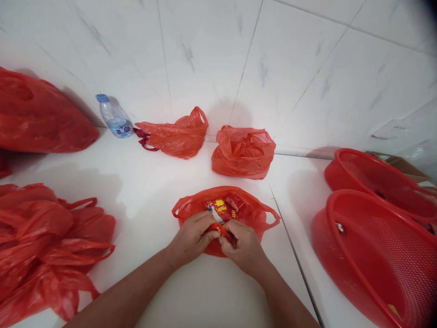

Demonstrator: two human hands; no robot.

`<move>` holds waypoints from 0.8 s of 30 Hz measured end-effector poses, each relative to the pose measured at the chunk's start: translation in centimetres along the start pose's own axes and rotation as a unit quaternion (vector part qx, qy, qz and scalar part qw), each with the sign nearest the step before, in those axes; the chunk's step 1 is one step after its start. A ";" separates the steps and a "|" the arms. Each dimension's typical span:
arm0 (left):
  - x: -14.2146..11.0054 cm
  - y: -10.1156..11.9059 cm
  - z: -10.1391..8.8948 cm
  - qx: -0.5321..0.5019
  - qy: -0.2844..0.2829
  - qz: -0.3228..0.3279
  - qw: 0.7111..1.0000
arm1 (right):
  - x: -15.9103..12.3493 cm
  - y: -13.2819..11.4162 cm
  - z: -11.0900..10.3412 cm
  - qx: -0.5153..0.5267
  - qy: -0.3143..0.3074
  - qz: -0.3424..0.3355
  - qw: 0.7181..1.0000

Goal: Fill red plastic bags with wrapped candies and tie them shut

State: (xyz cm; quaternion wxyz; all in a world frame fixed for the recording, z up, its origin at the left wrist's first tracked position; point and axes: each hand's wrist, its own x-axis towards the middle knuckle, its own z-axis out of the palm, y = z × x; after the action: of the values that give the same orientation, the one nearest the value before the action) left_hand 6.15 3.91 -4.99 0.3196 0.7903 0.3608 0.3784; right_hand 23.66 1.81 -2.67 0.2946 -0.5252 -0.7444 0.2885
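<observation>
An open red plastic bag [191, 205] lies on the white surface in front of me, its two loop handles spread left and right. Inside it are several small red packets [235, 201] with yellow print, and something white sits among them. Over the bag's near side, my left hand [194, 234] and my right hand [244, 246] meet, thumbs and fingers closed. Both pinch a small red packet [223, 231] with gold marks. My fingers cover much of it, so whether it is torn cannot be told.
Behind the bag stand two more red bags [174, 139], [244, 155] against the tiled wall. A plastic bottle [118, 120] leans there too. A heap of red bags [44, 246] and a full red bag [41, 114] lie left. Red plastic baskets [362, 255] stand right, past a seam.
</observation>
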 end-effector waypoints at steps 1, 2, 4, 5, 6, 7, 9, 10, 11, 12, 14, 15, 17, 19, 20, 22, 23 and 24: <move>0.0 -0.1 0.1 0.006 0.004 0.001 1.000 | 0.0 0.0 0.1 0.002 -0.002 0.002 1.000; 0.0 -0.2 0.2 0.011 0.008 0.001 1.000 | 0.0 0.0 0.1 0.004 -0.006 0.005 1.000; 0.0 -0.3 0.2 0.016 0.016 0.000 1.000 | 0.0 0.1 0.3 0.006 -0.017 0.008 1.000; 0.0 -0.3 0.2 0.017 0.019 -0.002 1.000 | 0.0 0.1 0.4 0.004 -0.022 0.010 1.000; 0.0 -0.3 0.2 0.018 0.020 -0.005 1.000 | 0.0 0.1 0.4 0.001 -0.025 0.009 1.000; 0.0 -0.3 0.2 0.019 0.020 -0.007 1.000 | -0.1 0.1 0.5 -0.001 -0.025 0.007 1.000; 0.0 -0.3 0.2 0.020 0.017 -0.007 1.000 | -0.1 0.1 0.6 -0.001 -0.020 -0.002 1.000; 0.0 -0.3 0.2 0.021 0.015 -0.005 1.000 | -0.1 0.1 0.7 0.000 -0.016 -0.007 1.000; 0.0 -0.3 0.2 0.023 0.013 -0.004 1.000 | -0.1 0.1 0.7 0.002 -0.014 -0.014 1.000; 0.0 -0.4 0.2 0.025 0.011 -0.003 1.000 | -0.1 0.1 0.7 0.004 -0.013 -0.020 1.000; 0.0 -0.3 0.2 0.029 0.012 -0.002 1.000 | -0.1 0.2 0.6 0.003 -0.012 -0.028 1.000; 0.0 -0.3 0.2 0.030 0.013 -0.002 0.999 | -0.1 0.2 0.6 0.001 -0.011 -0.029 1.000; 0.0 -0.2 0.1 0.026 0.014 0.003 1.000 | 0.0 0.3 0.5 -0.002 -0.008 -0.024 1.000; 0.1 0.0 0.0 0.018 0.004 0.008 1.000 | 0.0 0.3 0.3 0.005 -0.008 -0.020 1.000; 0.1 0.0 0.0 0.015 -0.003 0.011 1.000 | 0.0 0.3 0.3 0.011 -0.011 -0.020 1.000; 0.1 -0.1 0.0 0.015 -0.010 0.017 1.000 | 0.0 0.2 0.2 0.021 -0.015 -0.022 0.999; 0.1 -0.1 0.0 0.018 -0.010 0.020 1.000 | 0.0 0.2 0.2 0.023 -0.018 -0.023 0.999; 0.0 -0.2 0.1 0.022 -0.007 0.023 0.999 | 0.0 0.2 0.2 0.023 -0.019 -0.023 0.999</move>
State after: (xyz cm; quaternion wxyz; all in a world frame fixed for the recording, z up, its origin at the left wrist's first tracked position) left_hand 6.15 4.05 -5.20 0.2955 0.8080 0.3486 0.3719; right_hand 23.60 1.79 -2.96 0.2984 -0.4955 -0.7551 0.3087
